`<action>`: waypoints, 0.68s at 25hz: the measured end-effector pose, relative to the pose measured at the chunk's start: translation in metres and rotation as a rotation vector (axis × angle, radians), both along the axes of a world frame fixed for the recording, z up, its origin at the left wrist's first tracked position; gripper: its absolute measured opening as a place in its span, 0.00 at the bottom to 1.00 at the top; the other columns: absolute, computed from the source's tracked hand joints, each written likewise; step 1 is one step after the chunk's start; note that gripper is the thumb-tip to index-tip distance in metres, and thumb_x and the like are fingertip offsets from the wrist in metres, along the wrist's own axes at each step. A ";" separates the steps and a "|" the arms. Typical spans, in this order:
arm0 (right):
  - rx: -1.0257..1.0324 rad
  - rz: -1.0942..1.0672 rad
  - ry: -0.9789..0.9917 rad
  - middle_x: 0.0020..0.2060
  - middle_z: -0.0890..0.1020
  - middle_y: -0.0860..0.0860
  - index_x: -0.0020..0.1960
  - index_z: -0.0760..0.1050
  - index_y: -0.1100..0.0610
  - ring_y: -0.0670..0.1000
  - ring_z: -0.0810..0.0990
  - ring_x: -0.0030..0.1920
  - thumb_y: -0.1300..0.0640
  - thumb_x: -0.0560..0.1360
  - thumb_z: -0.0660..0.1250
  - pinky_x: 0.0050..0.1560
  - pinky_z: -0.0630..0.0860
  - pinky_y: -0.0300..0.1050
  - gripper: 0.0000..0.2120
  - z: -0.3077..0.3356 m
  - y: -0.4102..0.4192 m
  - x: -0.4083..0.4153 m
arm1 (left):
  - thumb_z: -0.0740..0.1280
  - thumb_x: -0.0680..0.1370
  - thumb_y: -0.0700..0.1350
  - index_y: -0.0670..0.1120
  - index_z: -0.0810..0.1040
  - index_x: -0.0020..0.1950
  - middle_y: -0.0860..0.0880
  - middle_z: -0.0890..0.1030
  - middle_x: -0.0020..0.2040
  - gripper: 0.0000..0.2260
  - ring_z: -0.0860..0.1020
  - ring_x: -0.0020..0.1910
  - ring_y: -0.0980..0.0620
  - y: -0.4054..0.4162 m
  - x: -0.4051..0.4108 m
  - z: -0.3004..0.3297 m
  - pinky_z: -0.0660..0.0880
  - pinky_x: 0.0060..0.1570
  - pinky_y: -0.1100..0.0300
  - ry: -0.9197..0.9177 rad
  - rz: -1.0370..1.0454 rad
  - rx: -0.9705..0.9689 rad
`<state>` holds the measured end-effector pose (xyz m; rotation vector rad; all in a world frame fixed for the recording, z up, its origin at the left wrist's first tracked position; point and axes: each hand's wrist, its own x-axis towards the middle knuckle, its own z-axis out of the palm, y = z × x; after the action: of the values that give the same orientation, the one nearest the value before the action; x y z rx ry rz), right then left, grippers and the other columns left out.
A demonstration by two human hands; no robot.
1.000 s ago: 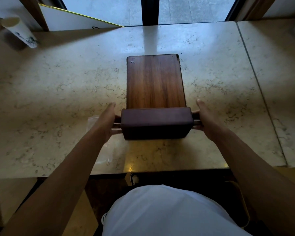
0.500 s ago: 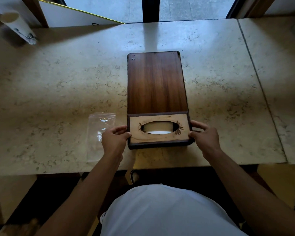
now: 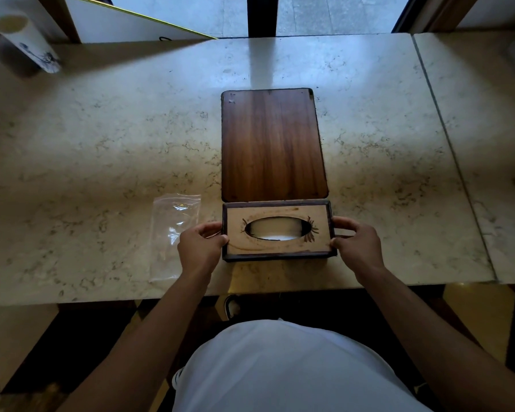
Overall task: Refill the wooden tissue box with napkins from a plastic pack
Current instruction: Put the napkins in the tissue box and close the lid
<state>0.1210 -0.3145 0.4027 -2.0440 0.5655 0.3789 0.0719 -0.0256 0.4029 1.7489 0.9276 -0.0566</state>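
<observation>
Both forearms reached forward over the near edge of the counter (image 3: 101, 150), bare to the elbow and angled inward toward the wooden tissue box (image 3: 277, 231). The left hand (image 3: 198, 248) pressed against the box's left end, thumb at the top edge and fingers curled round the side, its grip closed on the wood. The right hand (image 3: 359, 243) mirrored it on the right end, thumb low at the near corner and fingers wrapped over the far corner, likewise holding the box. The box sat near the counter's front edge, top face up, a pale panel framed by a dark rim, with an oval slot (image 3: 277, 228) cut through the middle and small dark carved marks at either tip of the oval. Through the slot white napkins (image 3: 275, 234) showed inside. A dark wooden board (image 3: 272, 144) lay flat just behind the box, its near edge touching or almost touching the box's far side. To the left, just beside the left hand, a clear plastic pack (image 3: 173, 233) lay flat and looked empty. A white paper cup (image 3: 27, 43) stood at the far left corner, well apart from everything else.
</observation>
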 end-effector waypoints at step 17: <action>-0.322 0.376 -0.358 0.60 0.79 0.56 0.60 0.81 0.59 0.53 0.76 0.61 0.66 0.76 0.67 0.60 0.69 0.39 0.14 0.016 0.082 0.007 | 0.72 0.75 0.35 0.52 0.83 0.51 0.49 0.86 0.48 0.12 0.84 0.48 0.52 0.063 -0.015 0.010 0.83 0.53 0.47 -0.026 -0.027 0.009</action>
<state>0.1284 -0.2327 0.4184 -2.4622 0.0171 0.1344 0.0570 0.0375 0.4131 1.7663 0.8866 -0.0474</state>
